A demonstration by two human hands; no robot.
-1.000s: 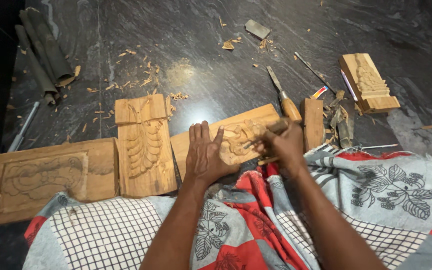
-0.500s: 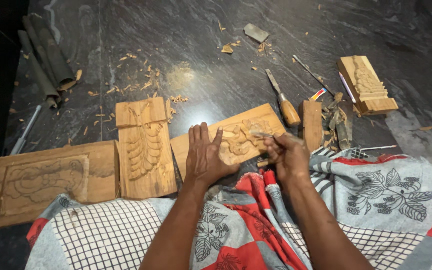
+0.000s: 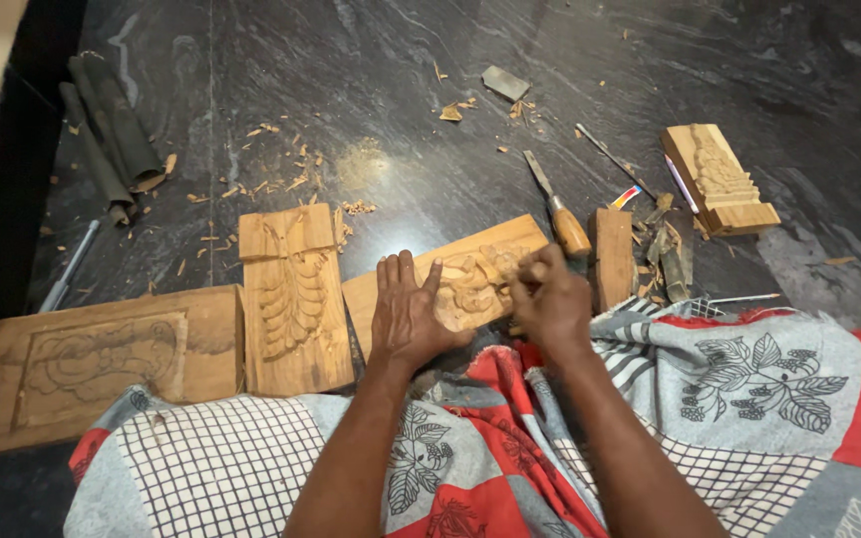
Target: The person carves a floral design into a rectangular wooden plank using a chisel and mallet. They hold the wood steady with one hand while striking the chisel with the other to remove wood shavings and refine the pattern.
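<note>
While the left hand (image 3: 406,317) presses flat, fingers spread, on the pale carved wooden panel (image 3: 455,284), the right hand (image 3: 550,302), clenched around a small tool, should cut in shallow, controlled strokes.

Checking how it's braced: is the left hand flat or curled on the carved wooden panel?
Flat: left hand lies palm-down, fingers spread, on the carved wooden panel.

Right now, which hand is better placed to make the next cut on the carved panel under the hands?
Right. The right hand is curled over the carved panel, apparently gripping a tool, while the left hand lies flat, pinning the panel down.
</note>
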